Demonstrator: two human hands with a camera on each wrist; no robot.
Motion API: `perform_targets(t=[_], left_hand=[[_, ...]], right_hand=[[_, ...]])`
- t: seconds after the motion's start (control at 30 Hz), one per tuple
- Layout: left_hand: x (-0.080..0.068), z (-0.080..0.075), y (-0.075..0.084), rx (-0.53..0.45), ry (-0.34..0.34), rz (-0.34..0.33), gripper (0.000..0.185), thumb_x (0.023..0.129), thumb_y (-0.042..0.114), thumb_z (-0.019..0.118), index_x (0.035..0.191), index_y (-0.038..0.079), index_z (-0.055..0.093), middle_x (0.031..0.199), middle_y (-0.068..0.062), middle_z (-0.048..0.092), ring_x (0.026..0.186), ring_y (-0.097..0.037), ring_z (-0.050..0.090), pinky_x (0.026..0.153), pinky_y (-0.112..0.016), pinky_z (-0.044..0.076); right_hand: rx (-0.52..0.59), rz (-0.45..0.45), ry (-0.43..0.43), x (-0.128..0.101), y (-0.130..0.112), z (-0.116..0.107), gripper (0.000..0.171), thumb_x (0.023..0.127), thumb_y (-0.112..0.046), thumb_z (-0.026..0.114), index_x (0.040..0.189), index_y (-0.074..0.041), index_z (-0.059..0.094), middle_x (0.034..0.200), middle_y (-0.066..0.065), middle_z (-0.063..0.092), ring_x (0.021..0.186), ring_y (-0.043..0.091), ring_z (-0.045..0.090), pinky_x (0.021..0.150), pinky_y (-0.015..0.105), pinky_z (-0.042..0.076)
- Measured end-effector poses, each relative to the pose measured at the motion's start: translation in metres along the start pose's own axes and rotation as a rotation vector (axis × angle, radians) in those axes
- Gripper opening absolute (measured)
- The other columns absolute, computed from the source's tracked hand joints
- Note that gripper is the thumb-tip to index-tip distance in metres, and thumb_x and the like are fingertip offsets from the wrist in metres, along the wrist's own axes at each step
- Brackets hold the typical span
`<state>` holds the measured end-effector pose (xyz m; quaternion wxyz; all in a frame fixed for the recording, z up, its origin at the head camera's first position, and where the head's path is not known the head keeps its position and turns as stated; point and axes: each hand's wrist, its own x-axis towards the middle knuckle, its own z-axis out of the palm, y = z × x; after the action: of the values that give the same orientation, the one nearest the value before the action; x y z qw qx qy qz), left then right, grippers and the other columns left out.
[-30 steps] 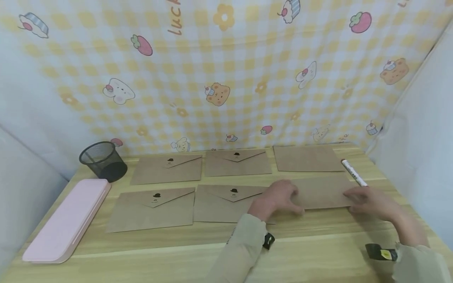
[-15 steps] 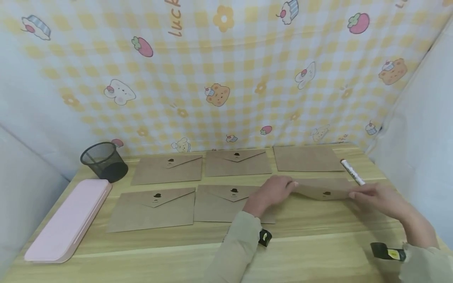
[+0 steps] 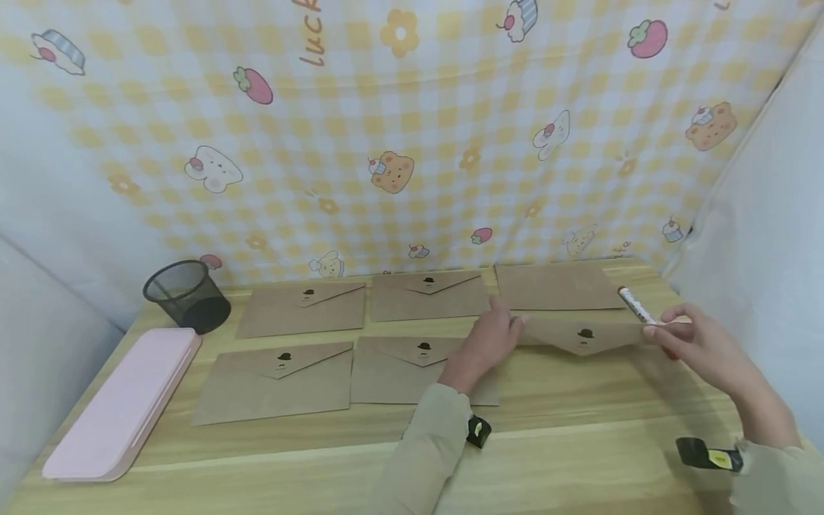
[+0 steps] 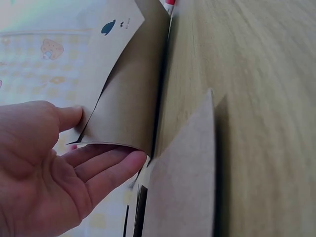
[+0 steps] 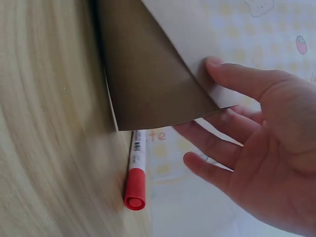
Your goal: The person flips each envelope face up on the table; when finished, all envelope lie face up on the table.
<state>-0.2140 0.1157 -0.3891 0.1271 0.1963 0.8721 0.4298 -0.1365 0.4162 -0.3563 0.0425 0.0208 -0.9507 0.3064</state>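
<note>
Both hands pinch one kraft envelope (image 3: 582, 334) by its ends, left hand (image 3: 491, 336) and right hand (image 3: 692, 342), lifting it near the table's (image 3: 579, 458) far right corner, probably mid-flip since its flap faces forward; a red-capped marker (image 3: 634, 305) lies beside.

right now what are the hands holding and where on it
Both hold one brown envelope, lifted off the table on its edge. The left hand pinches its left end, the right hand its right end, thumb on one face and fingers on the other.
</note>
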Motion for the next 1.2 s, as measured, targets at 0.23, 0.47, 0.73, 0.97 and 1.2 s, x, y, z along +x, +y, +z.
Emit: perform_targets(t=[0.23,0.47,0.73,0.97,1.2], left_hand=[[0.001,0.0,-0.001,-0.038,0.127,0.022,0.031,0.097,0.03,0.049,0.105,0.004,0.033,0.058,0.001,0.032,0.045,-0.012,0.032,0.041,-0.026,0.028],[0.002,0.004,-0.002,0.021,0.197,0.095,0.022,0.097,0.027,0.048,0.097,0.006,0.04,0.057,0.003,0.033,0.046,-0.009,0.032,0.043,-0.021,0.029],[0.001,0.006,-0.004,0.073,0.264,0.219,0.025,0.097,0.02,0.049,0.08,0.013,0.031,0.058,0.004,0.027,0.046,-0.005,0.029,0.042,-0.015,0.023],[0.0,0.002,-0.003,0.113,0.287,0.199,0.016,0.097,0.024,0.051,0.088,0.013,0.044,0.057,0.006,0.035,0.047,-0.005,0.034,0.044,-0.017,0.027],[-0.002,-0.003,0.0,0.132,0.245,0.174,0.027,0.091,0.028,0.061,0.107,0.014,0.046,0.052,0.005,0.032,0.042,-0.006,0.028,0.04,-0.018,0.024]], right_hand=[[-0.006,-0.006,0.125,0.003,-0.005,0.011,0.036,0.095,-0.024,0.054,0.105,0.0,0.03,0.071,0.019,0.063,0.053,0.007,0.043,0.045,0.028,0.031],[-0.023,-0.114,0.255,0.008,-0.005,0.019,0.023,0.092,-0.013,0.059,0.097,0.0,0.041,0.098,0.038,0.058,0.079,0.021,0.065,0.054,0.015,0.041],[-0.011,-0.246,0.471,0.014,-0.004,0.033,0.011,0.085,-0.002,0.066,0.091,0.0,0.056,0.085,0.011,0.065,0.078,-0.024,0.041,0.065,0.001,0.036],[0.002,-0.272,0.473,0.015,-0.006,0.035,0.021,0.08,0.004,0.069,0.096,0.003,0.057,0.092,-0.009,0.057,0.08,-0.021,0.044,0.066,0.001,0.038],[-0.006,-0.273,0.426,0.017,-0.005,0.035,0.037,0.07,0.011,0.074,0.099,0.007,0.051,0.091,0.021,0.059,0.08,-0.019,0.043,0.066,0.001,0.039]])
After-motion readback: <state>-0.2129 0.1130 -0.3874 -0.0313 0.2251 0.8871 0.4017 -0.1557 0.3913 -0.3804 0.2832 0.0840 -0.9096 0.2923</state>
